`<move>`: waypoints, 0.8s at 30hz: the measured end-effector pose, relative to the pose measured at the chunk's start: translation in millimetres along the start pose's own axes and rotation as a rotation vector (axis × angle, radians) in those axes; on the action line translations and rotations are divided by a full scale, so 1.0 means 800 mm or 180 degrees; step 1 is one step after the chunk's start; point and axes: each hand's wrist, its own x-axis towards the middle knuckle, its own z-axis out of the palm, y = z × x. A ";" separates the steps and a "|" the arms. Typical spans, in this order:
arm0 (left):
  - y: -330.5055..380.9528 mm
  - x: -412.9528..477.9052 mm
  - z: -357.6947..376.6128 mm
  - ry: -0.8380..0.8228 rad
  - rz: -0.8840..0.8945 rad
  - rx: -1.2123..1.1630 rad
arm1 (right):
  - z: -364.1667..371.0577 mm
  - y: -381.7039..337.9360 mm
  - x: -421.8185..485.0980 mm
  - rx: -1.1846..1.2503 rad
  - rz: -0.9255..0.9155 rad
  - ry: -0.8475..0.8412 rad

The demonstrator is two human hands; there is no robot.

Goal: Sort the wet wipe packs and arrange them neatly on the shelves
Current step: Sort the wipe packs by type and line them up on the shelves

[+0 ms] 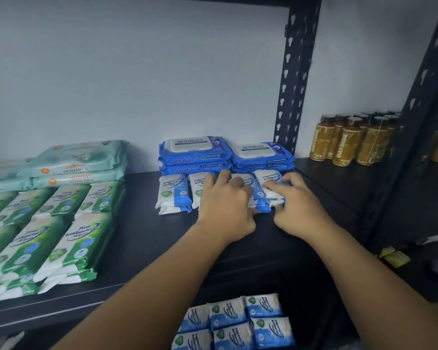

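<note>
A row of small blue-and-white wet wipe packs (173, 192) lies on the black shelf (142, 238), in front of two stacks of large blue antabax packs (195, 150). My left hand (226, 202) rests on top of the middle packs of the row, its fingers curled over them. My right hand (295, 203) holds the rightmost small pack (269, 180), fingers on top and thumb at its near edge. More small blue packs (234, 322) lie on the shelf below.
Green pine wipe packs (61, 238) fill the shelf's left part, with pale green packs (79, 160) stacked behind them. A black perforated upright (295, 79) stands at the right. Amber bottles (352, 140) stand on the neighbouring shelf. Small yellow things (396, 257) lie lower right.
</note>
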 end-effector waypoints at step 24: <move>-0.010 0.003 0.023 0.0103 -0.0817 0.0027 | 0.035 0.019 0.046 0.0246 -0.0710 0.0057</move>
